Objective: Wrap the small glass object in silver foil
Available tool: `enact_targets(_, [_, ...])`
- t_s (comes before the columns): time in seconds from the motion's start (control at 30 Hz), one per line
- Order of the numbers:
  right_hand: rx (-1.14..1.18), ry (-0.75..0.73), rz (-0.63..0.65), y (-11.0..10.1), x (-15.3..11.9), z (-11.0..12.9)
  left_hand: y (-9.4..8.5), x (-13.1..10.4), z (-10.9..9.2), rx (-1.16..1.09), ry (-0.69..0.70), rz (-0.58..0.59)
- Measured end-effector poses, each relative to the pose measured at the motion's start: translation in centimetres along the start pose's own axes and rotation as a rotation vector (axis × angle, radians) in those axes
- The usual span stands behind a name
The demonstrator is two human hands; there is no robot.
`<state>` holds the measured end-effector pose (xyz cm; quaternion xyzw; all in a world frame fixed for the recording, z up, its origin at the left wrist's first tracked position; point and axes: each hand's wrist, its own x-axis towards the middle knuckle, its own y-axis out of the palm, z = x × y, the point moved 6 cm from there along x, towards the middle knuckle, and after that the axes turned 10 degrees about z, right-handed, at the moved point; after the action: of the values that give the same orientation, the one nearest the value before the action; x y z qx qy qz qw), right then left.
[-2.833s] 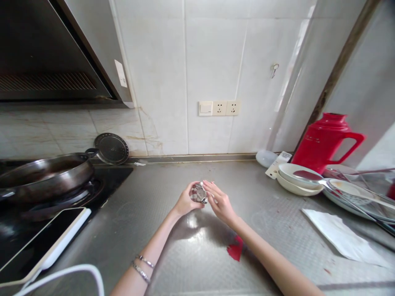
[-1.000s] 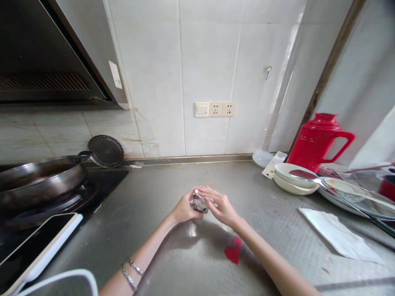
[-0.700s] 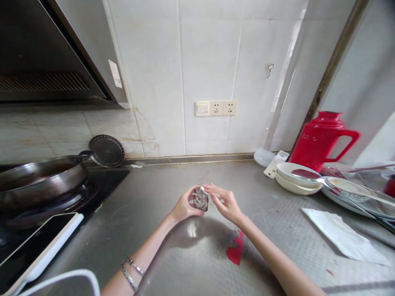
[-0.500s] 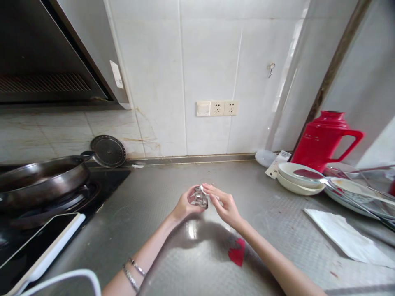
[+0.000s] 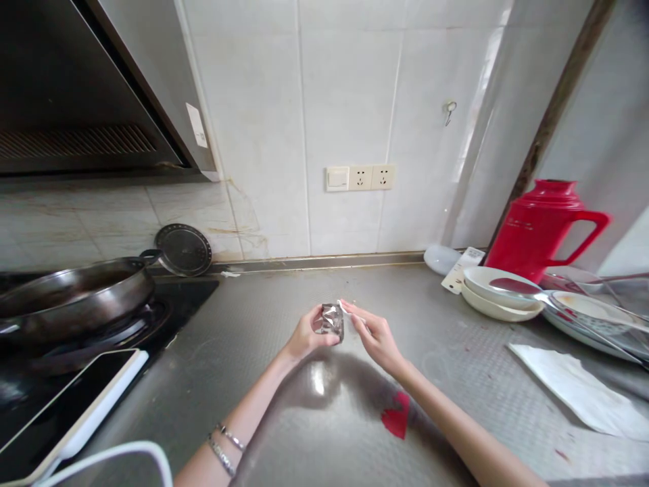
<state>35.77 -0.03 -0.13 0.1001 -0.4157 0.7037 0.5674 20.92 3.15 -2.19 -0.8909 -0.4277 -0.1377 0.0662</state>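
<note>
Over the steel counter, between the stove and the stacked dishes, we hold a small silvery foil-wrapped packet in the air, clear of the surface. Our left hand is closed around its left side, while the right hand pinches a loose white edge of the wrapping at the packet's top right corner. Compared with a second ago, the right fingers no longer lie across the packet; they have drawn off to the right, and the strip now stretches between packet and fingertips. We judge the wrapper is starting to peel open. A red scrap lies below our right wrist, a red thermos stands far right.
</note>
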Motion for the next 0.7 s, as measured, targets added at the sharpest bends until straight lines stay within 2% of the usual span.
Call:
enact_targets(0.13, [-0.004,0.01,-0.024,0.0,-0.1,0.1,0.1,0.1,0.0,0.021,0.006,-0.008])
enact_targets(0.23, [-0.045,-0.098,-0.001,0.4,-0.2,1.6,-0.4,0.1,0.3,0.047,0.008,-0.04])
enact_targets(0.37, [-0.112,-0.217,0.1,1.1,-0.3,2.9,-0.5,0.2,0.8,0.107,-0.026,-0.043])
enact_targets(0.5, [-0.106,-0.152,0.065,0.6,-0.1,1.5,0.3,0.2,1.2,0.116,-0.045,-0.02])
enact_targets(0.6, [-0.089,-0.093,0.02,0.1,-0.1,0.6,0.2,0.2,1.4,0.11,-0.048,-0.037])
enact_targets(0.7, [-0.118,-0.146,0.02,0.3,-0.2,1.2,-0.3,0.2,1.4,0.116,-0.038,-0.072])
